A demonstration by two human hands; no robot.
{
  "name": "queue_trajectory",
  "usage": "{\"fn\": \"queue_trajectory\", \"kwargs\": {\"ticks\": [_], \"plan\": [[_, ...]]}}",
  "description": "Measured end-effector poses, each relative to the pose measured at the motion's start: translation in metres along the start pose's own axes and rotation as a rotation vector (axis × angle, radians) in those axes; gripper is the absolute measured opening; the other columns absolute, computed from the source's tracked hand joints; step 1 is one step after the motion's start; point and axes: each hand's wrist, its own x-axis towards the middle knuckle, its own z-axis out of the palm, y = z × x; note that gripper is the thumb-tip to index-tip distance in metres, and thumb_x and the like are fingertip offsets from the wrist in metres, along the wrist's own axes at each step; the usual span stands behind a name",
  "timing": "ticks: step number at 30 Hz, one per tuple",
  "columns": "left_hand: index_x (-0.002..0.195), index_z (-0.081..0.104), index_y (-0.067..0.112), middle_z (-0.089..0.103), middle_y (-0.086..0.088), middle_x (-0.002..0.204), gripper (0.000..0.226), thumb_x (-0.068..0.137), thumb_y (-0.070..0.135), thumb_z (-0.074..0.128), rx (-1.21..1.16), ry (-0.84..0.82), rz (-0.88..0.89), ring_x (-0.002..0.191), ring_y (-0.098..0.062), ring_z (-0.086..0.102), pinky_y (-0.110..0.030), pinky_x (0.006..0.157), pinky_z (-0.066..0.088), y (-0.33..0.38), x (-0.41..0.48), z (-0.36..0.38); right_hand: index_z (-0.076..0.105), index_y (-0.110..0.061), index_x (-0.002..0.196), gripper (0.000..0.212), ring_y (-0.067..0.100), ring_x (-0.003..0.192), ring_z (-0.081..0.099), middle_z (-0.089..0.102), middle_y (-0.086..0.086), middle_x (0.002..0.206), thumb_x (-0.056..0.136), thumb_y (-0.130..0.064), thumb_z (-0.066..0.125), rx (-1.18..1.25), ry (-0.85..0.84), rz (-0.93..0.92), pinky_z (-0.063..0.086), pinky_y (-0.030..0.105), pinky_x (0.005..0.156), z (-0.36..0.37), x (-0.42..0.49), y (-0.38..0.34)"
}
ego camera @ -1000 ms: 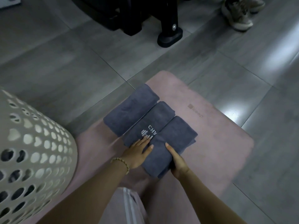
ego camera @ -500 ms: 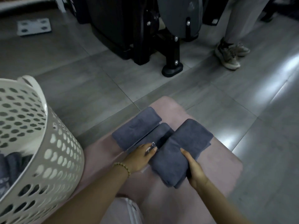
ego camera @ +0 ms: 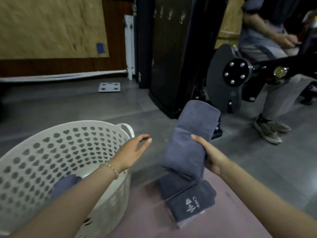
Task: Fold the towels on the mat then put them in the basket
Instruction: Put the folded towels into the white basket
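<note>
Fingers of right hand clamped round folded towel, lifted mid-frame for basket lower left; left hand empty, loosely spread over rim. Two towels on mat below.

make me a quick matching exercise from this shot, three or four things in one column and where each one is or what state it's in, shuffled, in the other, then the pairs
Things
1. lifted towel
2. towel with white print
3. basket
4. left hand

Places or states
A. open, holding nothing, above the basket's rim
B. lying folded on the pink mat
C. on the floor at left, a dark towel inside
D. gripped in the right hand, off the mat

Pairs: 1-D, 2-B, 3-C, 4-A
</note>
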Motion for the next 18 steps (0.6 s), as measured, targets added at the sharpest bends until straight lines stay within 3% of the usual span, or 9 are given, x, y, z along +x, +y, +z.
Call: {"fn": "queue_trajectory", "kwargs": {"ticks": [3, 8, 12, 18], "plan": [[0.131, 0.051, 0.025, 0.057, 0.008, 0.13, 0.062, 0.088, 0.066, 0.035, 0.083, 0.036, -0.068, 0.117, -0.01, 0.054, -0.027, 0.101, 0.04, -0.036, -0.033, -0.052, 0.067, -0.013, 0.109, 0.034, 0.016, 0.099, 0.068, 0.072, 0.005, 0.108, 0.082, -0.034, 0.068, -0.04, -0.14, 0.0, 0.05, 0.03, 0.084, 0.064, 0.005, -0.015], [0.137, 0.046, 0.023, 0.053, 0.003, 0.135, 0.073, 0.086, 0.071, 0.025, 0.319, 0.088, -0.226, 0.119, -0.013, 0.052, -0.03, 0.101, 0.04, -0.108, -0.093, -0.118, 0.065, -0.013, 0.114, 0.045, 0.018, 0.104, 0.066, 0.071, 0.004, 0.111, 0.077, -0.038, 0.072, -0.155, -0.308, 0.077, 0.05, 0.031, 0.085, 0.161, 0.031, -0.006], [0.138, 0.045, 0.023, 0.052, 0.002, 0.138, 0.072, 0.082, 0.063, 0.022, 0.458, 0.102, -0.349, 0.124, -0.014, 0.048, -0.026, 0.101, 0.036, -0.154, -0.131, -0.149, 0.064, -0.014, 0.117, 0.048, 0.018, 0.104, 0.066, 0.072, 0.002, 0.109, 0.076, -0.035, 0.075, -0.252, -0.392, 0.125, 0.051, 0.032, 0.086, 0.225, 0.066, 0.033], [0.136, 0.046, 0.029, 0.051, 0.004, 0.137, 0.095, 0.071, 0.084, 0.003, 0.463, 0.162, -0.474, 0.126, -0.013, 0.045, -0.025, 0.104, 0.03, -0.203, -0.17, -0.165, 0.067, -0.016, 0.109, 0.043, 0.019, 0.102, 0.065, 0.071, 0.003, 0.109, 0.072, -0.037, 0.078, -0.436, -0.435, 0.31, 0.049, 0.031, 0.087, 0.288, 0.129, 0.125]]}}
